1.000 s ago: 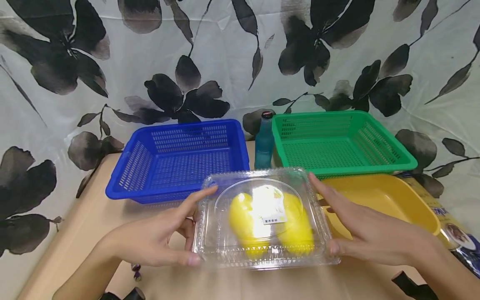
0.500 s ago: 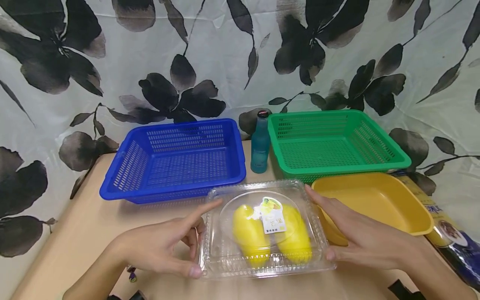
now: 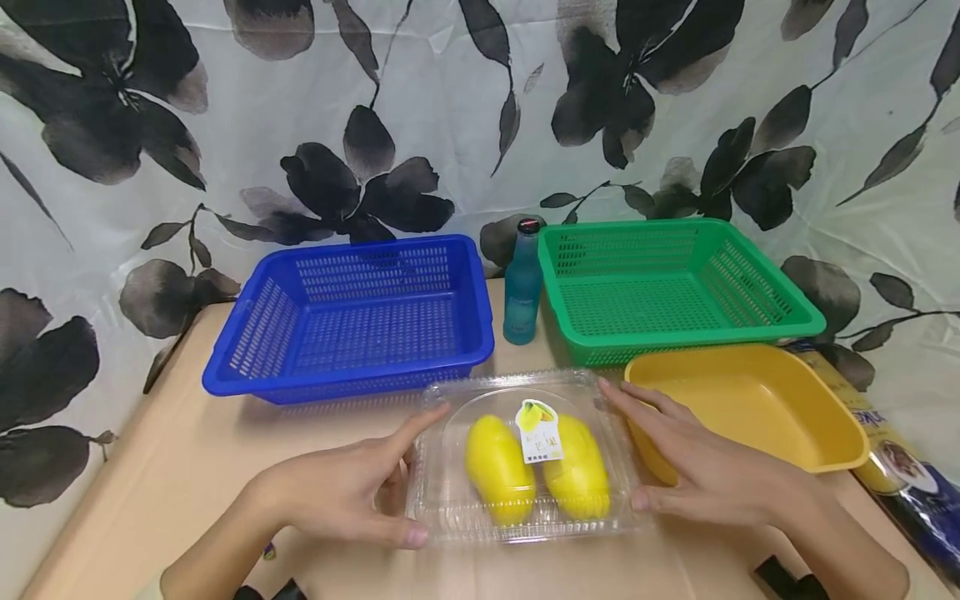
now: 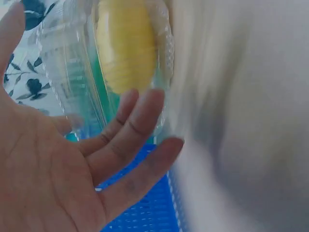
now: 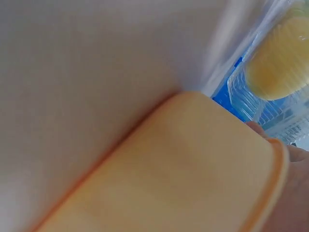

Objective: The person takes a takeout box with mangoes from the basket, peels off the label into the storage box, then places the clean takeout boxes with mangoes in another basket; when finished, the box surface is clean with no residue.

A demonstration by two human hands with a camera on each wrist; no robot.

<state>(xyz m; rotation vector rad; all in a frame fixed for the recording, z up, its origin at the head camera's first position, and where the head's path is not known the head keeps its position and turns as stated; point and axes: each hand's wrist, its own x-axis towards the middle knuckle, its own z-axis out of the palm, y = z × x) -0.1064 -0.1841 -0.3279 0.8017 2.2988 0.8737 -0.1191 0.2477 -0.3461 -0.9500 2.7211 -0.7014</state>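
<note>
A clear plastic clamshell box with two yellow mangoes inside sits low over the table's middle. A white label is on its lid. My left hand touches the box's left side, index finger by the rear corner and thumb by the front one. Its lower fingers are straight and spread beside the box in the left wrist view. My right hand touches the right side with extended fingers, thumb near the front edge. Most of that hand is hidden in the right wrist view.
Behind the box are a blue basket, a blue bottle and a green basket. A yellow tray stands close by my right hand. A yellow and purple packet lies at the right. Dark objects show at the front edge.
The box has come down toward the table and lies flatter, a little nearer to me. Both hands have moved down with it, and the bottle's base has come into view.
</note>
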